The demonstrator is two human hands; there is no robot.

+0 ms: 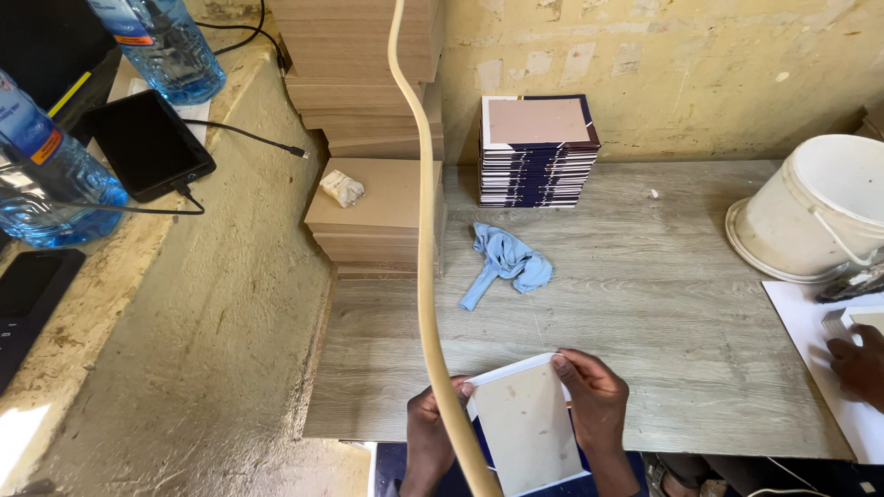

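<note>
Both your hands are on the white-edged board cover (527,425) at the near edge of the desk (645,304) — your left hand (431,425) closed on its left side, partly hidden by the pale curved strap (424,230) hanging in front of the camera, your right hand (594,396) pinching the top right corner with fingertips. The cover looks stiff, flat and light, probably prone to creasing at its wrapped border, so the edges seem the safer place to grip. Farther back lie a blue cloth (506,262), a stack of dark-edged covers (537,152) and piled brown boards (378,216). A white bucket (815,212) stands at the right — another person's hand (858,365) works near it.
</note>
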